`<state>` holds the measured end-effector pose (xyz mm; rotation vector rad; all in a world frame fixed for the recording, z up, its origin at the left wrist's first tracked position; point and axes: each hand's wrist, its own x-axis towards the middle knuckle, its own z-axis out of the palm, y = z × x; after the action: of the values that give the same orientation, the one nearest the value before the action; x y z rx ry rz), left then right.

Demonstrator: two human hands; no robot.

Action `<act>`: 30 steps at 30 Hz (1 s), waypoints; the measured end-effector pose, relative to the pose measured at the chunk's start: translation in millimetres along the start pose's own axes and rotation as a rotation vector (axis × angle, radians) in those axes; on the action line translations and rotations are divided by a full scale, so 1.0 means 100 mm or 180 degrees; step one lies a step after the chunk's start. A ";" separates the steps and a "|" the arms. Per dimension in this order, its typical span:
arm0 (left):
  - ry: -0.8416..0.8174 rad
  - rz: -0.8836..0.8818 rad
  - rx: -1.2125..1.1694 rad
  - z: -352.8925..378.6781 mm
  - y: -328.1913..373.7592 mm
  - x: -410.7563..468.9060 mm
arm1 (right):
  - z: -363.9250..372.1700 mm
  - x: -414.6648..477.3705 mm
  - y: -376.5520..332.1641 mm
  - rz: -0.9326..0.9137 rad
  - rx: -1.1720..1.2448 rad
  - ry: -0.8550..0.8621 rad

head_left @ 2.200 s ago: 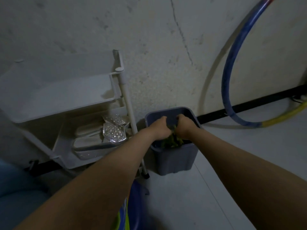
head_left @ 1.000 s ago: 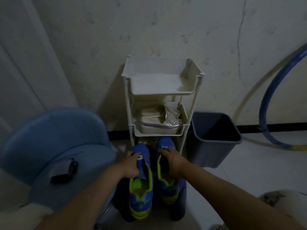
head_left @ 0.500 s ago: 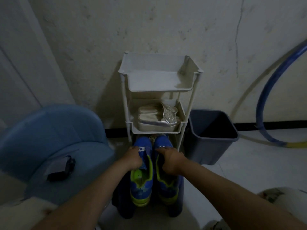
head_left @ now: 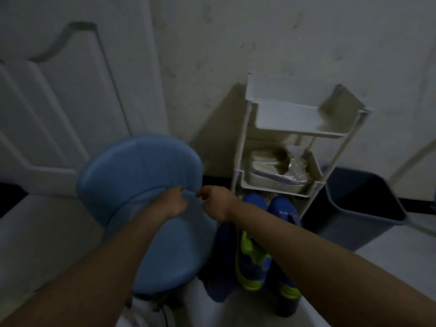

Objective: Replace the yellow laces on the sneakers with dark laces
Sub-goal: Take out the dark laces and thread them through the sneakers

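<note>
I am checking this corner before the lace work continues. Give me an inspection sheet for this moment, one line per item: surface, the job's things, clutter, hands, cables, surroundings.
Surface: pale floor, dimly lit.
Job's things: two blue sneakers with yellow-green trim stand on the floor, toes under the white rack; their laces cannot be made out; dark laces not seen.
Clutter: pale sandals on the rack's middle shelf; dark bin right of the rack.
Hands: left hand over the blue chair, its hold hidden; right hand beside it, loosely curled, holding nothing.
Cables: nothing seen for certain.
Surroundings: white door on the left, stained wall behind.
</note>
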<state>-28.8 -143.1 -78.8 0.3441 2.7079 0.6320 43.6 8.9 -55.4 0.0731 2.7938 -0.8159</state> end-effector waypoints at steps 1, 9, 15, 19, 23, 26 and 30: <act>0.0048 -0.0127 -0.0005 -0.06 -0.17 0.00 | 0.09 0.13 -0.11 0.0016 0.0035 -0.0068; 0.0407 -0.0935 -0.0214 -0.17 -0.99 0.15 | 0.82 0.79 -0.64 0.0165 0.0495 -0.0694; 0.0133 -0.0953 -0.0772 0.04 -1.17 0.25 | 1.16 0.95 -0.64 0.0325 0.1061 -0.0822; 0.0140 -0.1006 -0.0648 0.09 -1.10 0.27 | 1.07 0.82 -0.48 0.0420 0.1755 -0.0309; 0.0233 -0.0418 -0.0795 0.04 -0.76 0.28 | 0.73 0.58 -0.25 0.0662 0.2378 0.0220; 0.0220 0.0255 -0.1161 0.06 -0.37 0.26 | 0.40 0.33 -0.03 0.0761 0.2636 0.0552; 0.0138 0.0944 -0.1159 0.05 0.26 0.10 | -0.07 -0.07 0.32 0.0656 0.2834 0.1207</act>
<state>-31.5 -115.4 -73.5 0.6450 2.5290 1.2048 52.9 39.6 -65.0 0.7036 2.4057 -2.0731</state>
